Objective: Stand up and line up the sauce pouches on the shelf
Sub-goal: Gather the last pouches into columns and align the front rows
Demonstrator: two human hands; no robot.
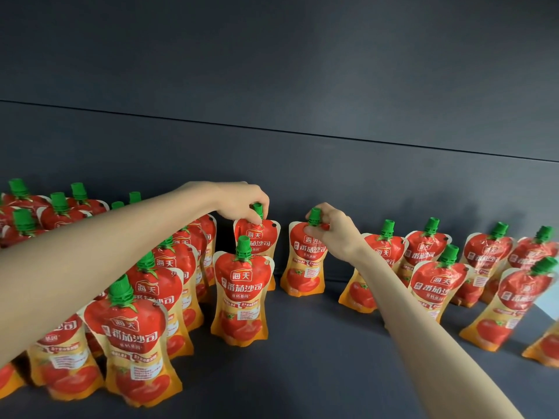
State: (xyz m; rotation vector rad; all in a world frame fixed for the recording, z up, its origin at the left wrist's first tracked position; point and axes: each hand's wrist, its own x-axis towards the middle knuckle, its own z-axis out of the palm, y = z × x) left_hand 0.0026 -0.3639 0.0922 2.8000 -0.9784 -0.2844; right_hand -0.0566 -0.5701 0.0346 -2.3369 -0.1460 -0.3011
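Both hands (242, 201) at caps (257, 207) of upright pouches (304, 261)

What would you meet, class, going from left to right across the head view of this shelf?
Crowded pouches → left-held pouch, cap pinched by the left hand → right-held pouch, cap pinched by the right hand → spaced-out pouches.

The sauce pouches (240, 293) are glossy, crinkled printed film that catches highlights, with ribbed green plastic caps (243, 247). The shelf (317, 373) and back panel (302, 71) in the upper frame look smooth, matt dark grey.
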